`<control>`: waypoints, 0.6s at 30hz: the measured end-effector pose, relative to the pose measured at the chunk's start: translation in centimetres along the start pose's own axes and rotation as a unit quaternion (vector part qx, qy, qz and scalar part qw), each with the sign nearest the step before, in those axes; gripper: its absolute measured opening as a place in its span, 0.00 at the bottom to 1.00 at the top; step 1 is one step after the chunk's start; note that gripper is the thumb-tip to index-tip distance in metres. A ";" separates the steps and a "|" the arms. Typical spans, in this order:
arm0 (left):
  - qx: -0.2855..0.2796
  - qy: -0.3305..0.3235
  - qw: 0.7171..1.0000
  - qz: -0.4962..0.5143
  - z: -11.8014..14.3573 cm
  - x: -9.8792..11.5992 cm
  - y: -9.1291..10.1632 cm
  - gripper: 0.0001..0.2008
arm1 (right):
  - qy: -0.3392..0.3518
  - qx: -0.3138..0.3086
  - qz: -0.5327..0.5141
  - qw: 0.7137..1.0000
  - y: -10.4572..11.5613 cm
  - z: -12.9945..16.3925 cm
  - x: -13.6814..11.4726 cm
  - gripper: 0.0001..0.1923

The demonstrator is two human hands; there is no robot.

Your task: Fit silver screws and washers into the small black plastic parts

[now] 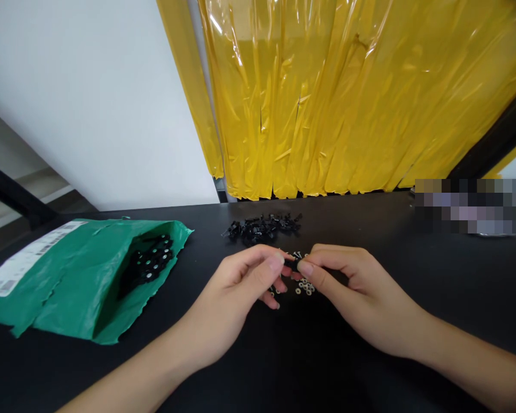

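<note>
Both hands meet over the counter (413, 344): left hand (236, 287) and right hand (352, 292) pinch one tiny black part (293, 263) above the loose nuts (304, 287). I'd judge it light, rigid, slippery; grip by fingertips.

Green mailer bag (69, 275), black table (370, 355), yellow plastic sheeting (348, 97), black small parts (262, 226), silver nuts (304, 287)
</note>
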State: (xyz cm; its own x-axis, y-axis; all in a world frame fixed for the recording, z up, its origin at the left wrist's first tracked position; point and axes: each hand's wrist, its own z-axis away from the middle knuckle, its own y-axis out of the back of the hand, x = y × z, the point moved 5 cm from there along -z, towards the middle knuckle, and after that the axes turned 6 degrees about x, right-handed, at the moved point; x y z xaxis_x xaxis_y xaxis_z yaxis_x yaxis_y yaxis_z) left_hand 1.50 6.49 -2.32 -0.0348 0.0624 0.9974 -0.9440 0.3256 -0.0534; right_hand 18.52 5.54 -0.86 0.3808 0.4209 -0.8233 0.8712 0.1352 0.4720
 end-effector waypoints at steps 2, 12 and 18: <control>0.002 0.004 1.000 -0.017 0.1 0.0 -0.1 0.19 | 0.004 -0.004 0.000 1.000 -0.1 0.0 -0.1 0.17; 0.070 -0.013 0.994 -0.078 0.3 0.2 -0.5 0.14 | 0.065 -0.026 0.001 0.998 -1.0 0.5 -0.7 0.13; 0.092 -0.085 0.984 -0.131 0.6 1.1 -0.2 0.12 | 0.128 0.013 0.016 0.992 -0.6 0.6 -0.8 0.09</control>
State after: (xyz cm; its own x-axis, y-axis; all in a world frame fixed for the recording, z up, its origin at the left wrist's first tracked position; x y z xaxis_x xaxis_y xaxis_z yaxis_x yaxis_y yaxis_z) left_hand 1.46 5.89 -1.19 0.1771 -0.1643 0.9704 -0.9708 0.1331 0.1997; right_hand 17.85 4.54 -0.68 0.3202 0.6383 -0.7001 0.8690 0.0963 0.4853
